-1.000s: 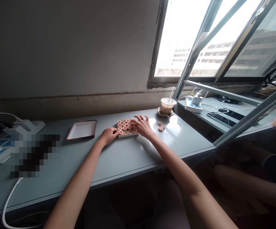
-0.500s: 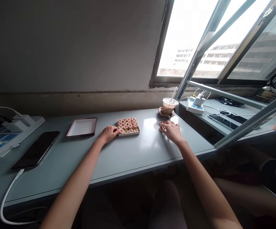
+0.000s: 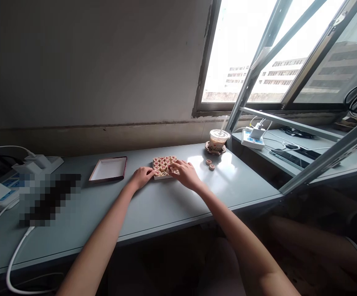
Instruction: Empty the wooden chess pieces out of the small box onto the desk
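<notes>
A shallow open box sits on the table, with rows of round wooden Chinese chess pieces in it, marked with red and dark characters. My left hand is closed at the box's left wall, thumb against the edge. Over the right part of the box is my right hand, fingers bent and pinched on a chess piece that they mostly hide. Two loose chess pieces lie on the table to the right.
The box lid lies at the left, inside up. A drink cup with a straw stands in a holder at the back right. Power strips and a cable flank a blurred-out dark object. Metal ladder bars rise at the right, near another person's leg.
My right hand has moved left from the loose chess pieces to the box, and two pieces now show on the table. My left hand stays at the box's left side.
</notes>
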The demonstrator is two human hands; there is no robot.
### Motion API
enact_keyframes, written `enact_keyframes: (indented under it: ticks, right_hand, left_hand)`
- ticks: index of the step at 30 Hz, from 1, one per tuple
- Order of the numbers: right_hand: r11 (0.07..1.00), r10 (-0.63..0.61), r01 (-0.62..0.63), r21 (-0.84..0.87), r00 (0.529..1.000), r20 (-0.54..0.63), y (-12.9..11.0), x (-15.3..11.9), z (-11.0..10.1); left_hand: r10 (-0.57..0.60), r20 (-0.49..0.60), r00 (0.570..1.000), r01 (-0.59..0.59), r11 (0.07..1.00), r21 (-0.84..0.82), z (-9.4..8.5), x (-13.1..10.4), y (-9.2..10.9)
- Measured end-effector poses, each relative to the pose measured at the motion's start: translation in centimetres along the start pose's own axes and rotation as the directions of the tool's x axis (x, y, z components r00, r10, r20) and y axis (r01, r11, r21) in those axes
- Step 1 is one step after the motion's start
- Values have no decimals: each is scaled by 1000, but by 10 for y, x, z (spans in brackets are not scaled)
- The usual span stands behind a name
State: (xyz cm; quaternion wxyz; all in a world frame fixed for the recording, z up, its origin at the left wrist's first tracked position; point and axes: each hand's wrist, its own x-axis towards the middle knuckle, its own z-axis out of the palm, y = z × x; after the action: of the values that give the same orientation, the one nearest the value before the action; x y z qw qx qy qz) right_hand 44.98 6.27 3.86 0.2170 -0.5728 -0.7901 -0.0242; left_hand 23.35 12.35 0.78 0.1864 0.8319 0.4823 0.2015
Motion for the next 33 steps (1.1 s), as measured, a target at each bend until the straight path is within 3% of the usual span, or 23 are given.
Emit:
enact_keyframes:
  ticks: [4, 21, 24, 27, 30, 33]
  right_hand:
    - [999, -38, 39, -30, 999, 36, -14, 11, 12]
    - [998, -55, 54, -10, 998, -21, -9, 4, 13]
    - [999, 9, -13, -45, 996, -91, 13, 0, 5]
    - [960, 191, -218, -178, 969, -155, 51, -11, -8]
    - [816, 429, -459, -350, 888, -165, 91, -29, -20]
    - [747, 582, -571, -342, 809, -81, 119, -44, -26]
  left_hand:
    - [-8, -20, 1000, 8, 1000, -2, 1, -1, 1]
    - [-16, -29, 999, 15, 999, -35, 0, 0, 2]
    - [-23, -28, 999, 22, 999, -33, 0, 0, 1]
    - [-22, -29, 999, 20, 999, -44, 0, 0, 0]
    - [-20, -33, 999, 18, 998, -59, 1, 0, 0]
    - [-24, -37, 999, 21, 997, -77, 2, 2, -2]
